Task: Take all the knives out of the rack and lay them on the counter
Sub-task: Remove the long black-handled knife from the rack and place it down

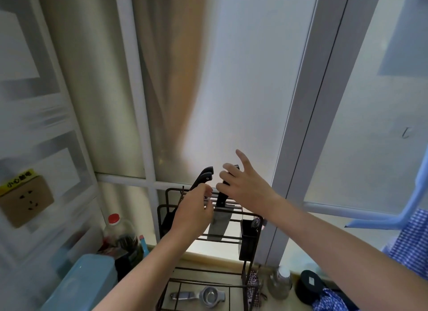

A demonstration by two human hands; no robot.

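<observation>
Two hands raised over a dark wire rack (pixel 234 237) on the counter (pixel 236 294), forearms reaching up from the lower edge. Left hand (pixel 193 214) palm down, fingers curled narrow around the lower part of a black knife handle (pixel 203 177); blade hidden behind the hand. Right hand (pixel 245 187) turned palm left, index finger pointing up and free, other fingers curved loosely against a second black handle (pixel 223 195); full grip or mere touch, cannot tell. Second knife upright in the rack's top slot, wide steel blade (pixel 218 225) hanging down between the bars. Black cutlery cup (pixel 249 239) fixed at the rack's right end. Metal squeezer (pixel 203 295) lying flat under the rack. Bottle with red cap (pixel 114 219) to the left, beside a blue tub (pixel 81 285). Wall socket (pixel 25 200) at far left, with a yellow sticker (pixel 17 181) above bearing Chinese characters, too blurred to read with confidence.
</observation>
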